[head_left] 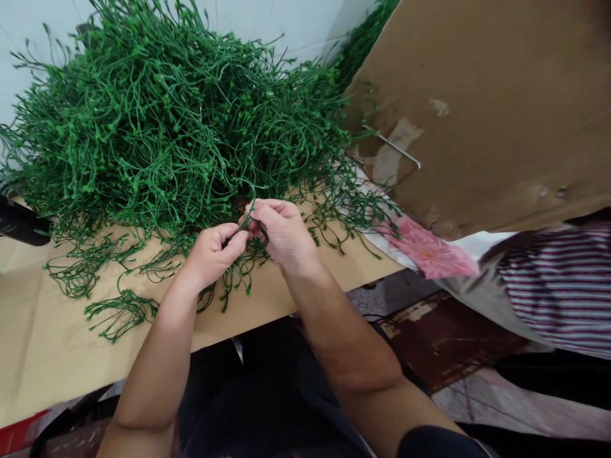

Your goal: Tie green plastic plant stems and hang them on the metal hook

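Both hands meet over the front of a cardboard-covered table, at the near edge of a large heap of green artificial plant stems (167, 121). My left hand (212, 251) pinches thin green stems between thumb and fingers. Close beside it, my right hand (281, 229) is closed on the same stems (247, 219), thumb against forefinger. Some strands hang down below the fingers. A small loose bunch of stems (125, 312) lies left of my left forearm. How many strands are held cannot be made out.
The tabletop cardboard (62, 343) runs along the front. At right a big cardboard sheet (491, 114) leans up, with a metal hook (394, 147) on it. Below it lies a pink flower-patterned cloth (432, 248). A person in striped clothing (563, 286) is at far right. A black cylinder (21, 219) stands left.
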### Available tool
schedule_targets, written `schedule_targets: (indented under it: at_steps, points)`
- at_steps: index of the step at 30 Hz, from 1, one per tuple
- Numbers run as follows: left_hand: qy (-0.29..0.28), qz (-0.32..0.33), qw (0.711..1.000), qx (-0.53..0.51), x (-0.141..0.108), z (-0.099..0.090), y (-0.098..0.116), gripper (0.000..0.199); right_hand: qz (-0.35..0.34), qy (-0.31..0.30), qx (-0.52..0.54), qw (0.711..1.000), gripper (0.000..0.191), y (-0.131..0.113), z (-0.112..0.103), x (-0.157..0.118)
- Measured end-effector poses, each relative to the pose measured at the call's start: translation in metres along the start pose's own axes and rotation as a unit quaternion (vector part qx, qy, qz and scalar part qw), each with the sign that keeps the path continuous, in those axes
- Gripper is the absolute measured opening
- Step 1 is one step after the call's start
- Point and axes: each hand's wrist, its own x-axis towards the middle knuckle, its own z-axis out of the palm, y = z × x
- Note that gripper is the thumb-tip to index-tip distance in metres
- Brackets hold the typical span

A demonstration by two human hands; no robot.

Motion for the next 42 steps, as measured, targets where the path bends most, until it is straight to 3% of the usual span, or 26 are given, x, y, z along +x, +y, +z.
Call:
schedule_targets:
  at_steps: [8,11,14,16,18,21,25,32,34,38,42]
  points:
    - [0.011,0.012,1.0,0.0,0.001,-0.004,0.002,0.033,-0.016,0.011,-0.031,0.999,0.021,-0.001,0.003,0.008]
    - [0.04,0.03,0.999,0.01,-0.001,-0.007,-0.001,0.035,0.033,-0.053,-0.054,0.997,0.022,-0.007,-0.001,0.009]
    - [0.107,0.066,0.991,0.035,-0.002,-0.009,-0.008,0.036,0.066,-0.138,-0.073,0.985,0.027,-0.015,-0.007,0.006]
    - [0.171,0.115,0.973,0.101,-0.002,-0.008,-0.012,0.033,0.072,-0.155,-0.073,0.983,0.029,-0.018,-0.011,0.004]
    - [0.235,0.166,0.937,0.196,-0.002,-0.006,-0.015,0.028,0.069,-0.152,-0.065,0.984,0.029,-0.018,-0.013,0.002]
    - [0.283,0.211,0.89,0.289,-0.003,-0.003,-0.017,0.026,0.062,-0.143,-0.048,0.987,0.028,-0.017,-0.013,0.0]
    - [0.268,0.212,0.891,0.299,-0.005,-0.001,-0.018,0.028,0.07,-0.167,-0.032,0.983,0.031,-0.017,-0.01,0.0]
    - [0.243,0.238,0.887,0.312,-0.005,0.0,-0.019,0.022,0.162,-0.242,-0.065,0.954,0.022,-0.017,-0.014,0.002]
    - [0.265,0.255,0.873,0.32,-0.005,0.0,-0.018,0.018,0.158,-0.224,-0.057,0.96,0.021,-0.015,-0.014,0.003]
    - [0.309,0.294,0.833,0.353,-0.005,0.001,-0.016,0.011,0.076,-0.121,-0.009,0.99,0.027,-0.006,-0.005,0.003]
    - [0.316,0.311,0.822,0.358,-0.007,0.0,-0.014,0.01,0.027,-0.086,0.015,0.996,0.029,0.001,0.007,0.0]
